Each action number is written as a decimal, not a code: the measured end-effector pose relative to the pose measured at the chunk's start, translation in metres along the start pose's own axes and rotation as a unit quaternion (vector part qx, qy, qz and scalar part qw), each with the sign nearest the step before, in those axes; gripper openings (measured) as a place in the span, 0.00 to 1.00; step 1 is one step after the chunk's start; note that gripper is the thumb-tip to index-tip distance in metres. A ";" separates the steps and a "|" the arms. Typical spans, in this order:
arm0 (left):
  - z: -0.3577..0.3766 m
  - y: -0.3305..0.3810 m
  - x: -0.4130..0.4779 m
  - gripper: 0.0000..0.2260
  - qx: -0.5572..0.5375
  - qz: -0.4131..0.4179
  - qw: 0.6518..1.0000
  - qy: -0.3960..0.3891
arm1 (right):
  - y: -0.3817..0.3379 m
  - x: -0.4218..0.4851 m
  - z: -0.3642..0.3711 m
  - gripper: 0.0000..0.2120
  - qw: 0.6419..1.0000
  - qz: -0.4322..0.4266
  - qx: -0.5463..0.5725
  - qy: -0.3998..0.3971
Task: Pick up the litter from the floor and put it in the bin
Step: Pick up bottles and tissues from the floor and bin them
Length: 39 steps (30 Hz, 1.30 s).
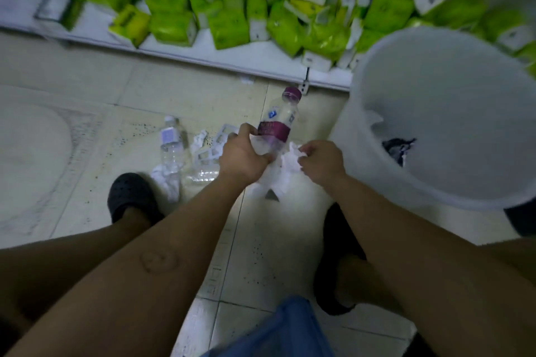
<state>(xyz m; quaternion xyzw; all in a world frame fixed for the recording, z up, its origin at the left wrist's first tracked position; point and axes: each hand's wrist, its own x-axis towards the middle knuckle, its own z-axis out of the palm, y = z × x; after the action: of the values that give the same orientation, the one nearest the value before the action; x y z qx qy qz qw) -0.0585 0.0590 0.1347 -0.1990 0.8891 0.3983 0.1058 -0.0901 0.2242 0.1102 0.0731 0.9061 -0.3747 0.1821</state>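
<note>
Both forearms reach forward and down over the tiled floor (87, 90). The left hand (242, 155) is curled around the lower body of a clear bottle (280, 117) with a purple cap and label band; its print is too blurred to read. The right hand (322, 164) pinches crumpled white tissue (285, 166) between thumb and fingertips. The white bin (441, 113) stands just right of both hands. A second bottle (172, 143) lies on the floor.
</note>
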 end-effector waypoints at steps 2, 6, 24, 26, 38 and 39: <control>-0.016 0.023 -0.014 0.26 -0.014 0.030 0.999 0.039 | -0.025 -0.012 -0.025 0.12 0.999 -0.038 0.030 0.006; -0.037 0.070 -0.040 0.25 -0.068 0.092 0.990 0.078 | -0.063 -0.036 -0.089 0.11 0.992 -0.101 0.063 0.049; 0.055 0.200 -0.073 0.21 -0.115 0.102 0.987 -0.041 | 0.004 -0.073 -0.239 0.20 0.988 0.005 0.038 0.153; 0.043 0.187 -0.077 0.19 -0.082 0.122 0.988 -0.055 | 0.000 -0.079 -0.232 0.20 0.991 -0.005 0.030 0.130; -0.047 0.082 -0.094 0.20 0.053 0.089 0.994 -0.027 | -0.056 -0.106 -0.137 0.27 0.983 -0.095 -0.130 -0.092; -0.052 0.073 -0.093 0.21 0.056 0.080 0.995 -0.024 | -0.059 -0.105 -0.132 0.27 0.977 -0.095 -0.154 -0.113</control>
<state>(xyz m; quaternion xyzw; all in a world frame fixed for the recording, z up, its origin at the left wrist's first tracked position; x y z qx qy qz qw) -0.0088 0.0892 0.2493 -0.1109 0.9203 0.3597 0.1062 -0.0456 0.2760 0.2750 -0.0847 0.9294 -0.2517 0.2561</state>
